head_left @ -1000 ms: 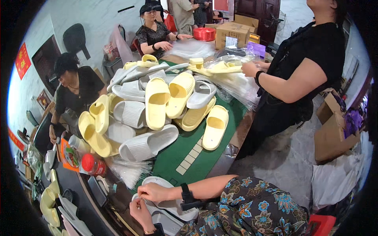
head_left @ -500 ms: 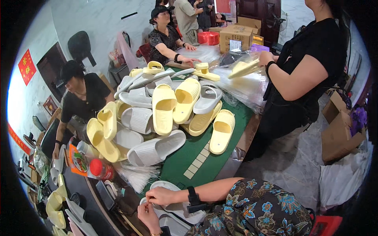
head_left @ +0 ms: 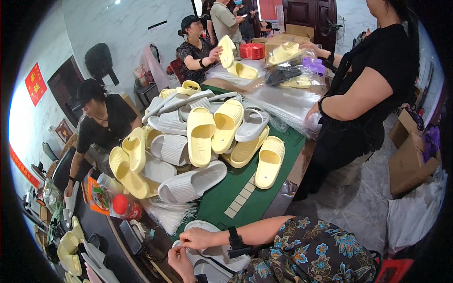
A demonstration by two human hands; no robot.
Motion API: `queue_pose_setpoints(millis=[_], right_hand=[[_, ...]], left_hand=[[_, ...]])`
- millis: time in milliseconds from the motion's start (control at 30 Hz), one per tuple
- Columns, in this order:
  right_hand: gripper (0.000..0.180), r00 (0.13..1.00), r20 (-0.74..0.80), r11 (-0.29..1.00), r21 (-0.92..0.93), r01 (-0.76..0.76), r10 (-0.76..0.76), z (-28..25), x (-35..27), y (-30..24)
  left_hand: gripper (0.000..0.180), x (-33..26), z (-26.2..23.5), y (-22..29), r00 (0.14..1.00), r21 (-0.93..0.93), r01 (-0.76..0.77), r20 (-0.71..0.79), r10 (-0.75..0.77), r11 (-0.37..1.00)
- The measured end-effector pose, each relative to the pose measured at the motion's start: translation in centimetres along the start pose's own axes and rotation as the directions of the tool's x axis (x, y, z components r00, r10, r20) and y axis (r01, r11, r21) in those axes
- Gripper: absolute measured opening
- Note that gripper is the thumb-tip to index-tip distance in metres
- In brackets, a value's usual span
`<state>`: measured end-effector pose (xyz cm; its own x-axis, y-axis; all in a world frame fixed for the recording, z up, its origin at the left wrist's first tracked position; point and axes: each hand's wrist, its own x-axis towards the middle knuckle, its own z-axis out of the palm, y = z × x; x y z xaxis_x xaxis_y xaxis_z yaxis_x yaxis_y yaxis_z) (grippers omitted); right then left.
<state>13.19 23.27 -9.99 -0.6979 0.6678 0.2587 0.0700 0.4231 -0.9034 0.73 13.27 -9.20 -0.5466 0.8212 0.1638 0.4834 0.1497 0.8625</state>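
Fingers of the right hand (head_left: 197, 238) pinch the rim of a white slipper (head_left: 214, 252) at the near table edge; the left hand (head_left: 179, 260) curls just beside it, seemingly gripping something small, though I cannot tell what. Farther off, yellow and white slippers (head_left: 200, 134) pile on the green table (head_left: 226, 200)

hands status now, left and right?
Left hand: fingers pinched at the white slipper, grip unclear.
Right hand: fingers pinched on the same slipper's edge.
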Motion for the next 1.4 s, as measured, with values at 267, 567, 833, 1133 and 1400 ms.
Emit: queue_pose_setpoints(millis=[267, 567, 833, 1133, 1400], right_hand=[[0.018, 0.998, -0.005, 0.996, 0.061, -0.062, 0.062, -0.2, 0.0, -0.6], [0.022, 0.999, 0.016, 0.999, -0.008, -0.044, 0.044, 0.0, 0.2, -0.6], [0.021, 0.994, -0.07, 0.994, 0.079, -0.077, 0.083, 0.3, -0.4, -0.3], [0.017, 0.992, -0.036, 0.993, 0.003, -0.117, 0.117, -0.1, -0.2, 0.0], [0.014, 0.993, 0.052, 0.994, 0.014, -0.107, 0.106, 0.2, 0.5, -1.0]], left_hand=[[0.008, 0.2, 0.1, -1.1, 0.989, 0.022, -0.142, 0.038, 0.141, 0.99], [0.006, 0.4, 0.1, -1.9, 0.997, -0.015, -0.055, 0.059, 0.056, 0.998], [0.005, -0.1, 0.4, -0.2, 0.999, -0.133, 0.006, 0.039, -0.001, 0.991], [0.006, 0.1, 0.0, 1.3, 0.993, -0.061, -0.1, 0.059, 0.104, 0.993], [0.008, 0.2, -0.9, -0.5, 0.99, -0.045, -0.13, 0.039, 0.132, 0.99]])
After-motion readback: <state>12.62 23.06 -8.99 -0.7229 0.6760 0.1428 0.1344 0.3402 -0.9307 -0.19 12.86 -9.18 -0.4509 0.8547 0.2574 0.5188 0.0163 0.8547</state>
